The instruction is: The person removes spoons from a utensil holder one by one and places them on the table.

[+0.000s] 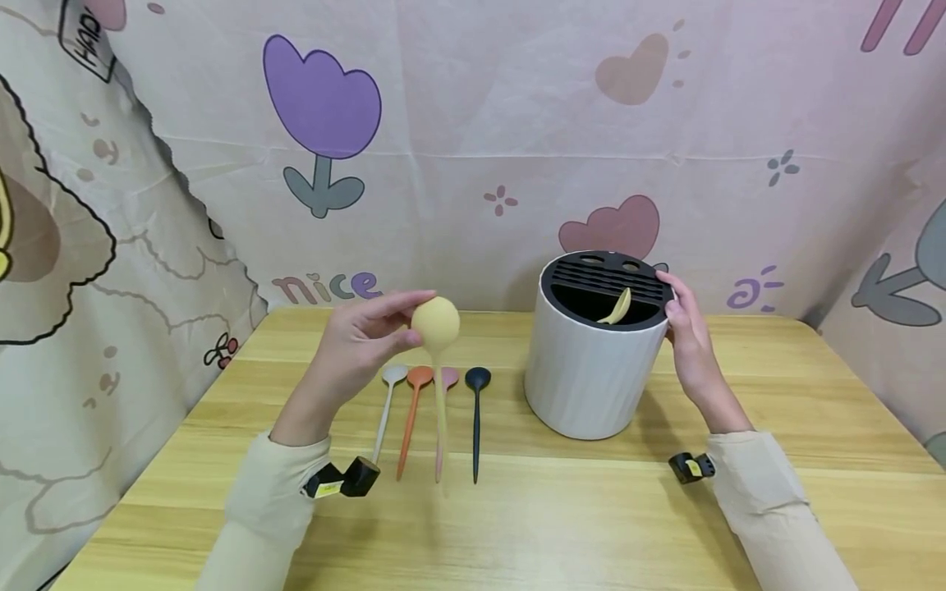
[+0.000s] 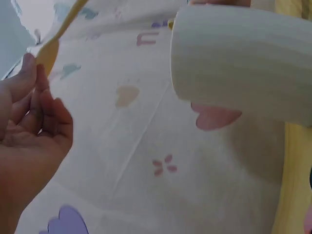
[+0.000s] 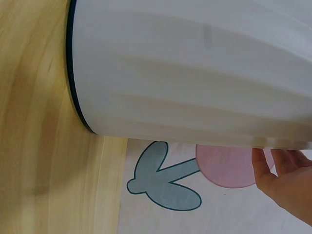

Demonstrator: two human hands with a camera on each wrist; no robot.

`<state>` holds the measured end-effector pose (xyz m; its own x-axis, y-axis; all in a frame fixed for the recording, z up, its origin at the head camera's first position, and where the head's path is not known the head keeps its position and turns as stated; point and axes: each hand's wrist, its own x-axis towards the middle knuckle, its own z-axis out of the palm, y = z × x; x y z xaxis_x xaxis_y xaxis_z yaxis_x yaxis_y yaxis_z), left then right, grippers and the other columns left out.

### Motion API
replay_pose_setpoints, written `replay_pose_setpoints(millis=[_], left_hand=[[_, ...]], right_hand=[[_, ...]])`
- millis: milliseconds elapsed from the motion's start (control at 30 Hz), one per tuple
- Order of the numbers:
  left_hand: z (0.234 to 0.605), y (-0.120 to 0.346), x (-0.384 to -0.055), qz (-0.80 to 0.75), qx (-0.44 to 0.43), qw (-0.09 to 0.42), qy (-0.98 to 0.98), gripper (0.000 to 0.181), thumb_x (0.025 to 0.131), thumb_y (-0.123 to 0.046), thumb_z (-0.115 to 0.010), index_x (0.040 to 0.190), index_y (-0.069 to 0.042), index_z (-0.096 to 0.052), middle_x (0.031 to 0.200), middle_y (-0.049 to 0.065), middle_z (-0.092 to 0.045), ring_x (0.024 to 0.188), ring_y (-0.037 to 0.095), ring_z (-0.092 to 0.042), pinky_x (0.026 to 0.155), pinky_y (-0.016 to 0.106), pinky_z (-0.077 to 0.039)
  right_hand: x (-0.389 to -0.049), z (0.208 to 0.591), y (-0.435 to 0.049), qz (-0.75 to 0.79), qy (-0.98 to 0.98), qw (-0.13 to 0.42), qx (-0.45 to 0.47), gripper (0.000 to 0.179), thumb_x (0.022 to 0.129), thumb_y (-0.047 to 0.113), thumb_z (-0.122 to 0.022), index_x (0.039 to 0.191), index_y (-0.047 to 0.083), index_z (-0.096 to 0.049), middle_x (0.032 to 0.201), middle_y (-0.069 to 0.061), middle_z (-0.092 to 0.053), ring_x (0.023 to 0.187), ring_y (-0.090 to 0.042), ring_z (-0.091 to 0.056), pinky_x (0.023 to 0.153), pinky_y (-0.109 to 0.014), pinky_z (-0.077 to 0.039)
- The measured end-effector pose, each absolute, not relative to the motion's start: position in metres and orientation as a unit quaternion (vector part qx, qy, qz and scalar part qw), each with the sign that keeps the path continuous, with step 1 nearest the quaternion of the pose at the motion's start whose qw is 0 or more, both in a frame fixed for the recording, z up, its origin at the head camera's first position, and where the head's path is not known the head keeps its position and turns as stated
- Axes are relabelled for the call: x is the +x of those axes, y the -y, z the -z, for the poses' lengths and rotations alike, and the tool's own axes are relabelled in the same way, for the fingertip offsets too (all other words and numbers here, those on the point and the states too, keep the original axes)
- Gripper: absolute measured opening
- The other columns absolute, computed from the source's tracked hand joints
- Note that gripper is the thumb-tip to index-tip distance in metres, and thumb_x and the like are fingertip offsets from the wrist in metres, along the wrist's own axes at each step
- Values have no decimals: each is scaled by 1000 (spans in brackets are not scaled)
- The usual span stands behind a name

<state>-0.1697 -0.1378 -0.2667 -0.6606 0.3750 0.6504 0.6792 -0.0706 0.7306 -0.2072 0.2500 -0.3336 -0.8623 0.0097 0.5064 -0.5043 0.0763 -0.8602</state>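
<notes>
My left hand (image 1: pixel 347 349) pinches a pale yellow spoon (image 1: pixel 436 324) by its round bowl, thumb and fingertips at the bowl's edge. The spoon's handle hangs downward, in front of a pink spoon on the table. To the right stands a white ribbed utensil holder (image 1: pixel 591 377) with a black slotted lid (image 1: pixel 609 283). My right hand (image 1: pixel 693 353) grips its right side at the top rim. A yellow utensil head (image 1: pixel 619 307) pokes out of the lid's large front opening. In the right wrist view, fingertips (image 3: pixel 261 158) press on the holder's wall.
On the wooden table (image 1: pixel 562 517) a white spoon (image 1: pixel 394 375), an orange spoon (image 1: pixel 420 377), the pink spoon (image 1: pixel 449 377) and a black spoon (image 1: pixel 477 378) lie in a row left of the holder. A printed cloth (image 1: pixel 458 98) hangs behind the table.
</notes>
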Motion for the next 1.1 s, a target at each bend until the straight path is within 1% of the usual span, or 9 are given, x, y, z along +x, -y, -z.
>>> replay_pose_setpoints(millis=[100,167,400,533,633,733,900,967,1100], left_hand=[[271,150,-170,600,-365,80,707,44,84,-19,-73,121,4,-65,102,-1,-69,86,13,-65,77,23,-52],[273,158,-171,580,-345,57,736,45,87,-14,-71,123,11,-60,105,-2,-69,87,13,-66,76,23,-52],[285,181,-186,539,-262,9,801,40,92,-7,-64,131,3,-56,104,3,-67,90,17,-63,78,25,-51],[298,199,-199,521,-217,-20,825,42,95,-9,-62,135,0,-54,105,9,-64,95,21,-61,85,29,-50],[308,216,-207,508,-185,-34,840,43,96,-13,-62,136,-2,-53,105,10,-61,97,19,-59,88,29,-48],[317,233,-214,506,-157,-35,847,45,96,-17,-63,136,-1,-53,105,8,-59,98,15,-57,88,25,-46],[332,254,-225,530,-136,-39,836,48,95,-18,-64,135,5,-50,102,0,-60,96,11,-57,85,21,-47],[337,260,-229,533,-131,-47,834,48,95,-17,-64,135,6,-49,102,0,-62,95,12,-57,85,21,-48],[345,268,-236,514,-121,-74,846,48,95,-15,-63,136,5,-48,108,10,-62,99,16,-58,87,22,-47]], right_hand=[[-207,333,-250,-656,709,193,172,51,101,30,-33,148,12,-33,138,-4,-42,116,-14,-45,90,-21,-37],[-207,333,-250,-655,711,192,169,51,101,31,-33,148,12,-33,139,-5,-41,116,-14,-45,90,-21,-36],[-206,333,-250,-661,706,192,167,52,101,31,-33,149,11,-33,139,-6,-40,115,-15,-44,90,-19,-37],[-207,332,-249,-660,708,190,166,51,101,31,-33,148,12,-33,140,-6,-39,117,-14,-44,91,-20,-36],[-207,332,-249,-660,708,188,167,51,101,31,-33,148,12,-33,140,-6,-39,117,-14,-44,91,-20,-36],[-206,331,-249,-659,709,190,168,51,101,31,-33,148,12,-33,140,-5,-40,116,-13,-45,91,-19,-37],[-205,330,-250,-662,705,190,170,50,101,31,-34,148,13,-34,139,-5,-41,117,-14,-45,91,-18,-37],[-205,331,-250,-662,705,188,171,50,101,31,-34,148,13,-34,140,-6,-40,118,-14,-44,92,-19,-37],[-205,332,-250,-662,706,185,171,51,101,32,-34,148,13,-33,143,-7,-37,121,-16,-42,93,-20,-36]])
